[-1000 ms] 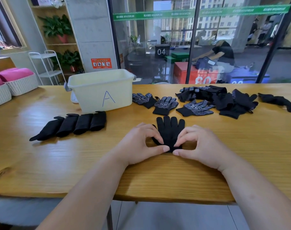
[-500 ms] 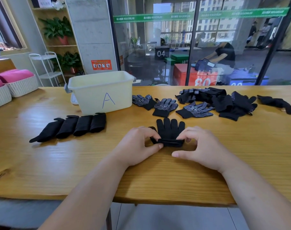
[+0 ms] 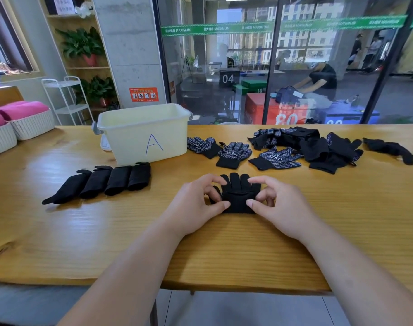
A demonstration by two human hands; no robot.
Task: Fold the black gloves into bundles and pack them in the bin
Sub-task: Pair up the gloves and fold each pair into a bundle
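Left hand: the left hand [image 3: 196, 204] has its fingers curled, with the thumb and fingertips pinching the left edge of a black glove [image 3: 238, 198].
Right hand: the right hand [image 3: 279, 205] mirrors it, its thumb and curled fingers pinching the glove's right edge.
Black glove: it lies flat on the wooden table [image 3: 59, 231], in the middle and near the front edge, between the two hands. Its lower part is doubled over the palm, and its fingers point away from the person.
Bin: a pale yellow plastic bin [image 3: 130, 142] stands upright, behind and to the left of the glove, with a blue letter A on its front wall. Its inside cannot be seen from this angle.
Bundles: four black bundles [image 3: 102, 182] lie side by side in a row on the table, in front of the bin and outside it.
Loose gloves: unfolded loose gloves [image 3: 306, 147], some with white dots, are scattered to the right of the bin.
Baskets: two white woven baskets [image 3: 33, 127] sit at the far left, each holding pink cloth [image 3: 22, 109].
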